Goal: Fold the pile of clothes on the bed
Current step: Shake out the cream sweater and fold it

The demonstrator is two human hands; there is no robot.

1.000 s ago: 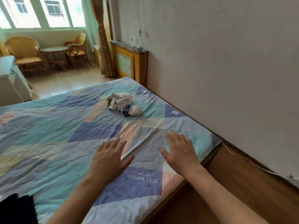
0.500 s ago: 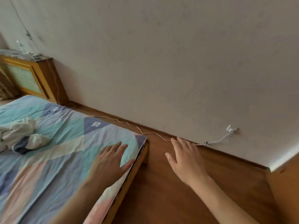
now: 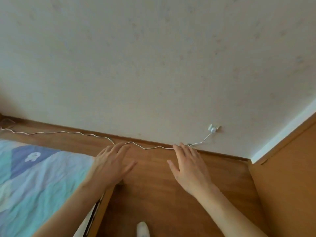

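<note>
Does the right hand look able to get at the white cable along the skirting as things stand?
Probably yes. The right hand is open, holds nothing, and its fingertips lie right by the white cable near the wall. Nothing shows between them, though depth is hard to judge.

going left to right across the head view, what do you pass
bedspread → left hand → white foot on the floor → right hand → wall plug → wooden panel at the right edge
</note>
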